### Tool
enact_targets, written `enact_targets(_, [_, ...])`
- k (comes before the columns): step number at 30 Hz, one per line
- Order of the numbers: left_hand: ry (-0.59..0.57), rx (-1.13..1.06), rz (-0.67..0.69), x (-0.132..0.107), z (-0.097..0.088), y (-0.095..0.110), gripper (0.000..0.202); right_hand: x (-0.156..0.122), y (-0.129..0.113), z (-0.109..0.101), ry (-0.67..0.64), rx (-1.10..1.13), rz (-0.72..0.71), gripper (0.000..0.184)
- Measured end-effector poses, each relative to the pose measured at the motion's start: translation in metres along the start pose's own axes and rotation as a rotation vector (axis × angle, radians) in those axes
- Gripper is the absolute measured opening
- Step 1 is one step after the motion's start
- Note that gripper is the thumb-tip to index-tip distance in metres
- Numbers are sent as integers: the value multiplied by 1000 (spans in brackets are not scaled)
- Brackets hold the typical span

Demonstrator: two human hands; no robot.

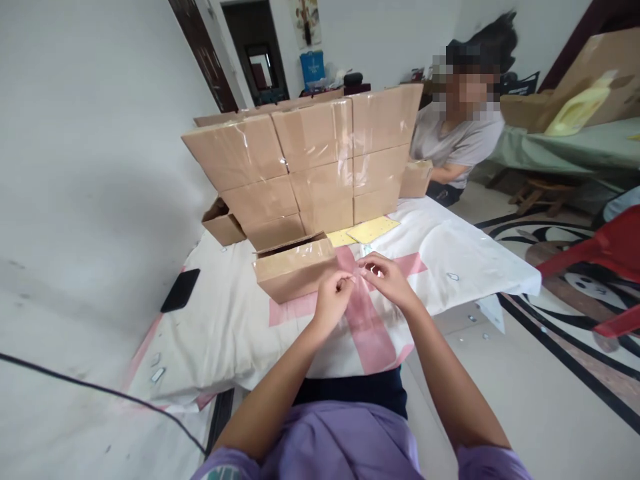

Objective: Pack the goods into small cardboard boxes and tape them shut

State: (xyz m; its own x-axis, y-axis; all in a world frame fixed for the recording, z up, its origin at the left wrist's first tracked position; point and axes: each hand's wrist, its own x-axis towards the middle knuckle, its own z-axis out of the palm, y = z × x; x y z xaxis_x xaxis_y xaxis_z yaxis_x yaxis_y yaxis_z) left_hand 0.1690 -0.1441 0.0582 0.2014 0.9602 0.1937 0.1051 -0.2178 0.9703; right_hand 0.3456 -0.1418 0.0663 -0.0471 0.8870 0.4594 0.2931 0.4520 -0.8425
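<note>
Purple shirt (pixel 350 437) nearest the lens, cut off by the lower edge, before your cloth-covered table (pixel 215 333).
From the left, you have a black cable (pixel 100 388) running out of frame, a dark phone (pixel 181 291), a box (pixel 223 225) partly hidden behind a taped carton stack (pixel 320 160), and an open box (pixel 295 267) whose dark inside you cannot see into; just beside it, your left hand (pixel 331 301) pinches thumb and fingertips together on a small clear piece (pixel 357 271), its outline hard to make out, between your hands above the cloth; your right hand (pixel 391 279) pinches it too; yellow sheets (pixel 373 231) lie beyond, then a co-worker (pixel 465 143), hands hidden behind another box (pixel 416 179), and a red chair (pixel 610 250) cut off at the edge.
</note>
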Motion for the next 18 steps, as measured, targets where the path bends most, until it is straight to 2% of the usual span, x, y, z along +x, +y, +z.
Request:
enact_targets(2, [16,15,62,-3,-10,1,16,-1,-27,9,-105,-111,-99,18])
enact_targets(3, [31,19,76,-5,-14,-1,19,1,-38,13,-116,-163,-143,18])
enact_targets(6, [120,50,77,-9,-31,-8,24,11,-67,20,-76,-264,-256,17])
enact_targets(7, [162,110,114,-10,-41,-9,24,16,-76,21,-61,-284,-281,15])
enact_targets(10, [305,527,358,-3,-82,-3,23,38,-97,21,-140,-318,-310,11])
enact_targets(12, [371,843,422,10,-114,6,31,58,-106,25,-248,-316,-310,13])
enact_targets(13, [358,954,404,17,-129,9,38,68,-107,29,-297,-308,-303,14])
enact_targets(15, [240,1065,328,31,-153,13,46,90,-104,41,-371,-291,-273,16])
enact_targets(18, [11,1079,287,40,-170,6,44,118,-83,68,-499,-224,-200,16])
